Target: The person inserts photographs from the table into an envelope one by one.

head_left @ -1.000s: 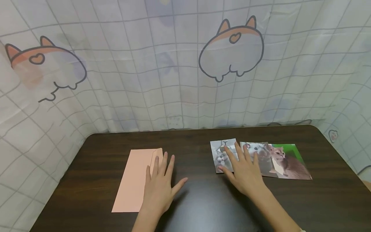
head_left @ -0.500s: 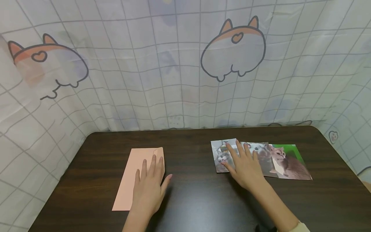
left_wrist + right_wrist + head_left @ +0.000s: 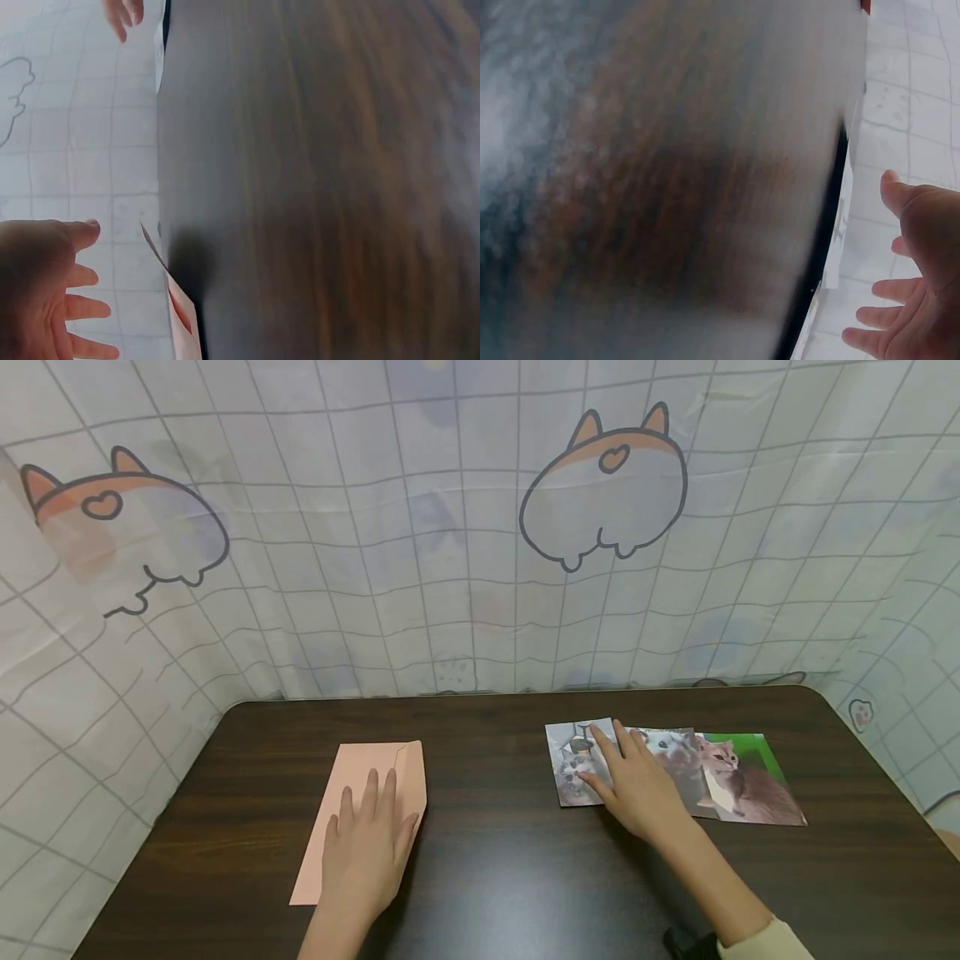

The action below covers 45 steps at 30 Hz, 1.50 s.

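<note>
In the head view, the left hand [image 3: 362, 852] is over the envelope [image 3: 348, 768], fingers straight and close together, thumb out to the side, holding nothing; the pink envelope lies flat on the left half of the table [image 3: 517, 868], its long sides running toward the far edge; the right hand [image 3: 637, 785] is spread over the left photo [image 3: 570, 772], its wrist coming from the near right, and holds nothing; three photos form a row toward the table's far right corner; the middle photo [image 3: 678, 768], partly behind the hand, shows a pale animal, and the right photo [image 3: 750, 785] a brown cat against green; a pale sleeve [image 3: 765, 942] covers the right forearm, a dark object [image 3: 690, 945] just beside it; beyond the far edge hangs a gridded cloth [image 3: 337, 577].

In the left wrist view, the left hand is apart from the envelope, fingers extended; the envelope's flap [image 3: 154, 247] tilts up from the table; the right hand's fingertips show at the top.

In the right wrist view, the right hand hangs apart from the photos, fingers extended and thumb lifted; the photos show only as thin pale strips along the table.
</note>
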### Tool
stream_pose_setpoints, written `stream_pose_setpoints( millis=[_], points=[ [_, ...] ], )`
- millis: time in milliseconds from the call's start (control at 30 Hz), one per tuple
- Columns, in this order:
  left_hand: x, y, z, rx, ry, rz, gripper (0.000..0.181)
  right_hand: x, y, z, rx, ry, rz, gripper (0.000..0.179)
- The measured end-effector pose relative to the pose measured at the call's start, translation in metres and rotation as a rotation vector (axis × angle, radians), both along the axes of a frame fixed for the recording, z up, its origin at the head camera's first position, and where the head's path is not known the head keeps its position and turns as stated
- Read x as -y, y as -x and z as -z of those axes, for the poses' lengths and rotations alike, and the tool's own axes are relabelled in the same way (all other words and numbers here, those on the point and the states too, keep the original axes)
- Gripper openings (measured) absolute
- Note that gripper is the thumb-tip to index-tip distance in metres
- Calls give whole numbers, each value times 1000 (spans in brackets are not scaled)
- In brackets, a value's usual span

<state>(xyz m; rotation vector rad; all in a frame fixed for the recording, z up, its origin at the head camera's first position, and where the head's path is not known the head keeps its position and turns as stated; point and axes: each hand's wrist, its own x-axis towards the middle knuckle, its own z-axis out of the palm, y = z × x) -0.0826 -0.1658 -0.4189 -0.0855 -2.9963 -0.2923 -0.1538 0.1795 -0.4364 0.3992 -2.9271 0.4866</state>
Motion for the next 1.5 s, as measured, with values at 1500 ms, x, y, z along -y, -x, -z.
stream_pose_setpoints(
  millis=[1500],
  points=[
    [56, 4, 7, 182, -70, -24, 83, -15, 30, -3, 73, 229, -16, 63]
  ],
)
